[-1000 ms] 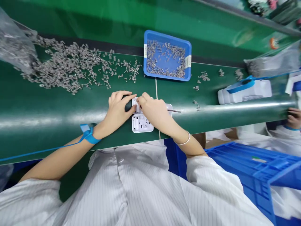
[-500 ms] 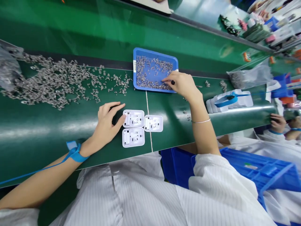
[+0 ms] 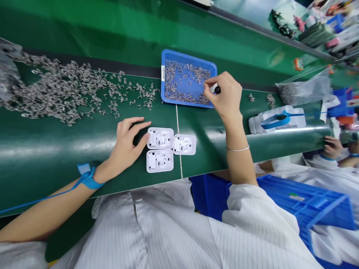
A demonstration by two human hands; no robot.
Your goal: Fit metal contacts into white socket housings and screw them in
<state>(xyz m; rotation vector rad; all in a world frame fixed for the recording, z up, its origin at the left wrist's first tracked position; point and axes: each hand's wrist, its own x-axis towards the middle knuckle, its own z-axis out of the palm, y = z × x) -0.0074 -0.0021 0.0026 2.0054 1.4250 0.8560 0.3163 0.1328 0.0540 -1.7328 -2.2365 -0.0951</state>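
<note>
the blue tray holds small metal parts; the right hand's fingers are pinched together over its edge.

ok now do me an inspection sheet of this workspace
surface: green worktop, glossy, crossed by a pale line
job's things: three white cases side by side, open side up; blue tray of metal parts
clutter: loose heap of metal parts at left, small clusters at right
hands: left hand at a case's edge; right hand at the tray's right side, pinch contents unclear
cables: blue cord from the left wristband
surroundings: blue crate, clear bag, another person's hand
</note>
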